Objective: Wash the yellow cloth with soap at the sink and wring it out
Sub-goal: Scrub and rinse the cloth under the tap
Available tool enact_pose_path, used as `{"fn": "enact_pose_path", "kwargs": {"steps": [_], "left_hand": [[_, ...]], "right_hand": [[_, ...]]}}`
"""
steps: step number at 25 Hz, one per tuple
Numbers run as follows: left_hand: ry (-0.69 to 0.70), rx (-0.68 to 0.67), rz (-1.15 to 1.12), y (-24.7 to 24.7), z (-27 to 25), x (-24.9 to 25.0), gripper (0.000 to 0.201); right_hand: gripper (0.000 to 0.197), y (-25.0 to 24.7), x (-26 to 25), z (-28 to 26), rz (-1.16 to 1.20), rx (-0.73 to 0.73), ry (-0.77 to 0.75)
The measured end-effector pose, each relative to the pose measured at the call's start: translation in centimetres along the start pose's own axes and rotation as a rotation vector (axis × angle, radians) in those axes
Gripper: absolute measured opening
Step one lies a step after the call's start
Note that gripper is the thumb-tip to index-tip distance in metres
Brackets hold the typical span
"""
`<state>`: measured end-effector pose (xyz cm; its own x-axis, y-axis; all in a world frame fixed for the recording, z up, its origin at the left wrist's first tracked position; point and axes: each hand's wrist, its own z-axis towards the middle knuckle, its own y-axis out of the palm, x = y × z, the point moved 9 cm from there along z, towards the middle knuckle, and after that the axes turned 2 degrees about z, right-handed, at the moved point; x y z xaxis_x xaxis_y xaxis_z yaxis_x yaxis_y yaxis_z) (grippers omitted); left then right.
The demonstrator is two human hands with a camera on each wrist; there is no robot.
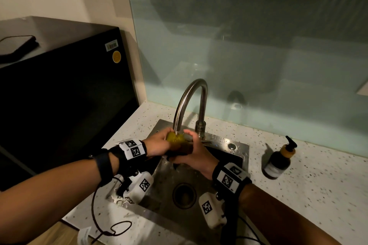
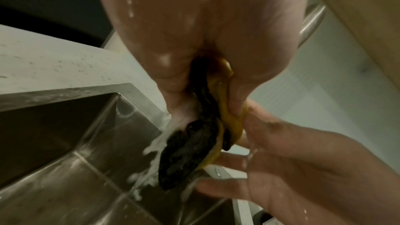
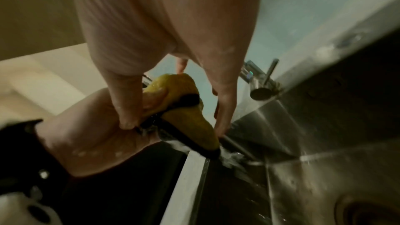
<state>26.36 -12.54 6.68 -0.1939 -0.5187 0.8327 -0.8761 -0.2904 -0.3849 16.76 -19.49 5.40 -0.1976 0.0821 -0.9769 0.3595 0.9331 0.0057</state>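
Note:
Both hands hold the yellow cloth (image 1: 176, 138) bunched up under the spout of the curved steel tap (image 1: 191, 89), over the back of the sink (image 1: 229, 143). My left hand (image 1: 160, 142) grips it from the left, fingers and thumb curled round it. The cloth (image 2: 225, 91) has a yellow face and a dark rough face (image 2: 188, 151), and milky water (image 2: 151, 153) streams off it into the basin. My right hand (image 1: 194, 150) cups the cloth (image 3: 188, 119) from the right with straight fingers (image 3: 224, 112).
A dark pump soap bottle (image 1: 278, 162) stands on the speckled counter (image 1: 318, 185) right of the sink. The drain (image 1: 184, 195) sits mid-basin below the hands. A black appliance (image 1: 59, 95) stands to the left, and a glass splashback (image 1: 258, 55) runs behind the tap.

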Motion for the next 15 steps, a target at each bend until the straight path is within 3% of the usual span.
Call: {"fn": "enact_pose_path", "kwargs": {"steps": [2, 4, 7, 9, 12, 15], "left_hand": [[0.035, 0.010, -0.004, -0.1, -0.1, 0.3, 0.033], [0.088, -0.004, 0.006, 0.0, -0.5, 0.9, 0.045], [0.151, -0.035, 0.149, 0.0, -0.9, 1.7, 0.067], [0.122, -0.082, 0.095, 0.5, -1.4, 1.8, 0.071], [-0.014, -0.122, -0.210, 1.3, -1.6, 0.6, 0.050], [-0.009, -0.089, -0.248, 1.4, -1.2, 0.4, 0.034]], "right_hand": [[0.079, 0.4, 1.1, -0.1, 0.076, -0.061, 0.092], [0.054, -0.8, 2.0, 0.5, 0.257, 0.021, 0.172], [0.033, -0.9, 0.4, 0.5, 0.294, 0.015, 0.059], [0.024, -1.1, 0.2, 0.6, 0.422, 0.045, 0.092], [0.016, -1.1, -0.4, 0.2, 0.386, 0.057, 0.097], [0.029, -1.1, 0.2, 0.2, 0.253, 0.098, 0.117]]}}
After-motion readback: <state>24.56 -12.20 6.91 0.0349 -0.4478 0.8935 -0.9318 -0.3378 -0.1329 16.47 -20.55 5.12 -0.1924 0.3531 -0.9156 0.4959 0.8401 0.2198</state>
